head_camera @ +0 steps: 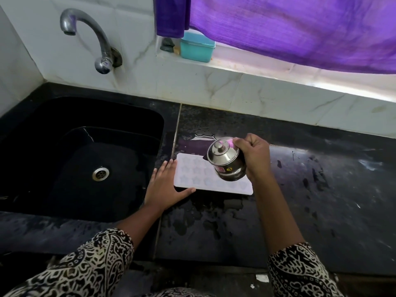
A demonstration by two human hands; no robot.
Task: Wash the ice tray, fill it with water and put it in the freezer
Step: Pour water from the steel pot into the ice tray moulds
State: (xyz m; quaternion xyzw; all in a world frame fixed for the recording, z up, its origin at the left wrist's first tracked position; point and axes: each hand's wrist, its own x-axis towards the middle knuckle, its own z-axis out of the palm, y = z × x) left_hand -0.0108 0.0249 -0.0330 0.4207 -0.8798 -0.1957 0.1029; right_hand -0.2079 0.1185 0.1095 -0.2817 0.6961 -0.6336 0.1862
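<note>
White marble-tiled wall [192, 86], black granite counter [321, 189], purple curtain [300, 28], bright window ledge [278, 69]

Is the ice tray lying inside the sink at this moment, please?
No, the ice tray lies on the black countertop right of the sink, the left hand flat against its edge.

The ice tray [192, 174] is seen in pale white, with faint lilac-grey star shapes set across it. The pot [226, 161] is finished in shiny silver, and a red and black label is carried on its side. The sink [42, 116] is coloured black, with a silver drain ring [100, 173]. The counter [321, 189] is mottled in black and grey. The wall tiles [192, 86] are veined in grey-brown on white. The curtain [300, 28] is dyed purple, the box [197, 49] teal, the tap [85, 28] dull silver. The sleeves [96, 264] are printed in black and cream paisley.
</note>
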